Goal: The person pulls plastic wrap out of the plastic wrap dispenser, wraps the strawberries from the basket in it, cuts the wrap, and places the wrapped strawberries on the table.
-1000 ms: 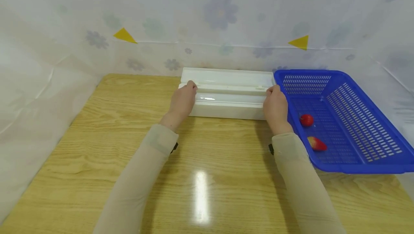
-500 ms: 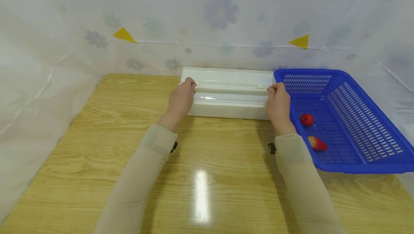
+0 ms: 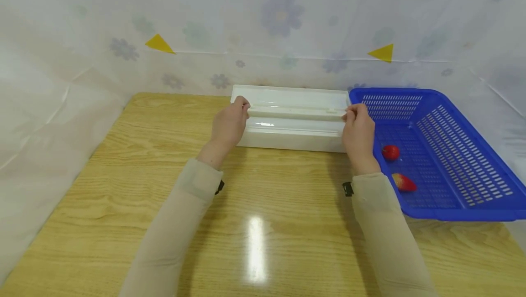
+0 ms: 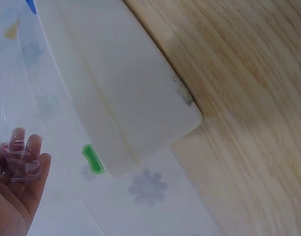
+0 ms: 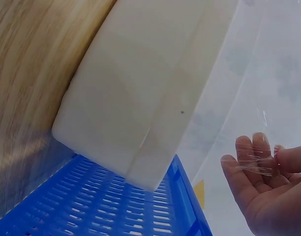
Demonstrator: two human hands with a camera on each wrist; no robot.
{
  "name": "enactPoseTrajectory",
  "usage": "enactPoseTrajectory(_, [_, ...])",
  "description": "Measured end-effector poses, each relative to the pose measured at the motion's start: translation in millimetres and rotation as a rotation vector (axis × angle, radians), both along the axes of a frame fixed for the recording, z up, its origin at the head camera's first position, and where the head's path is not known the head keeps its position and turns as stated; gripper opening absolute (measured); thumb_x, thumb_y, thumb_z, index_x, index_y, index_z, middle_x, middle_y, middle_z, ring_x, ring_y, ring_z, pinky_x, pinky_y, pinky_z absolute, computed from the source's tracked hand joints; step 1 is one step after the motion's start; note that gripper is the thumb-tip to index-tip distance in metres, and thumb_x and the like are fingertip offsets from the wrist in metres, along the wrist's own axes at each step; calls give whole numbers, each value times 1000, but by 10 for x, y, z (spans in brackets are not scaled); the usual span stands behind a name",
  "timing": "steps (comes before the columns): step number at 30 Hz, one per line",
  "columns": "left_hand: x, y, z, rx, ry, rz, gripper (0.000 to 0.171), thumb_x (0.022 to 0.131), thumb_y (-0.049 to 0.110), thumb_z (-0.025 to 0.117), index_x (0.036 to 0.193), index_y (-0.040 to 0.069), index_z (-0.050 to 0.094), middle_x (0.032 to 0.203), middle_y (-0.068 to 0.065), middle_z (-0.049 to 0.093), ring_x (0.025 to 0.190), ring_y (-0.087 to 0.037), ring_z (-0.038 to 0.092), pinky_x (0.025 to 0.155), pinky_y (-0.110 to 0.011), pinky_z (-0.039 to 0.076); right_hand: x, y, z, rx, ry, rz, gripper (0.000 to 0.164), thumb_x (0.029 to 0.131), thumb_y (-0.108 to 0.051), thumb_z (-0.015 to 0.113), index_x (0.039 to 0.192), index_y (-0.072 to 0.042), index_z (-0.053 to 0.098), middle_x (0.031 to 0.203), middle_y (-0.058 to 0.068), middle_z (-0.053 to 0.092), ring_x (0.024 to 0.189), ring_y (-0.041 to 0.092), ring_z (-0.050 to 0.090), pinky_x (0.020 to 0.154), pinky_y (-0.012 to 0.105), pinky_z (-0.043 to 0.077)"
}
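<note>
A long white cling film dispenser (image 3: 291, 141) sits at the back of the table, its lid (image 3: 287, 94) raised behind it. My left hand (image 3: 228, 126) is at its left end and my right hand (image 3: 359, 132) at its right end. Clear cling film (image 4: 27, 167) is pinched between thumb and fingers of the left hand, as the left wrist view shows. In the right wrist view, the right hand pinches wrinkled cling film (image 5: 256, 167) likewise. Being transparent, the sheet between the hands hardly shows. A green piece (image 4: 93, 159) sticks out at the dispenser's left end.
Close to the dispenser's right end stands a blue plastic basket (image 3: 472, 151), holding a round red fruit (image 3: 390, 153) and a red-yellow fruit (image 3: 404, 182). Behind the wooden table (image 3: 267, 196) hangs a flowered sheet with two yellow triangles (image 3: 381, 53).
Both hands have spread slightly apart, the right one moving right and the left one a little to the left. The dispenser and basket have stayed in place.
</note>
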State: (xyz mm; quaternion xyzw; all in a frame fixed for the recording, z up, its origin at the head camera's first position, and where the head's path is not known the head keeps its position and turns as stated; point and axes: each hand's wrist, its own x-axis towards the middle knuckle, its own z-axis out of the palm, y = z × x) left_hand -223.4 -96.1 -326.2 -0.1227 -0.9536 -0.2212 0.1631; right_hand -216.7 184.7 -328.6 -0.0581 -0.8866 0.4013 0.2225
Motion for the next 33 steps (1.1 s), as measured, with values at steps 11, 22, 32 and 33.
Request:
enactPoseTrajectory(11, [109, -25, 96, 17, 38, -13, 25, 102, 22, 36, 107, 3, 53, 90, -8, 71, 49, -20, 53, 43, -25, 33, 110, -10, 104, 1, 24, -29, 28, 102, -17, 34, 107, 2, 55, 97, 20, 65, 91, 35, 58, 78, 40, 42])
enactPoseTrajectory(22, [197, -49, 148, 37, 133, -56, 24, 101, 19, 39, 104, 2, 55, 87, -10, 71, 46, -20, 51, 41, -24, 31, 229, 1, 198, 18, 37, -59, 31, 102, -22, 35, 108, -2, 58, 99, 17, 68, 94, 33, 61, 77, 43, 42])
enactPoseTrajectory(32, [326, -66, 183, 59, 159, -86, 23, 101, 18, 42, 101, 1, 57, 84, -10, 71, 53, -20, 57, 42, -24, 33, 402, 29, 219, 35, 76, -47, 30, 102, -22, 36, 106, -2, 58, 98, 17, 68, 93, 32, 62, 74, 38, 40])
enactPoseTrajectory(33, [340, -68, 186, 60, 162, -88, 22, 101, 17, 42, 101, 1, 57, 84, -10, 71, 53, -20, 58, 42, -24, 33, 420, 33, 218, 37, 80, -42, 30, 102, -21, 36, 106, -1, 58, 98, 17, 68, 92, 33, 62, 72, 37, 40])
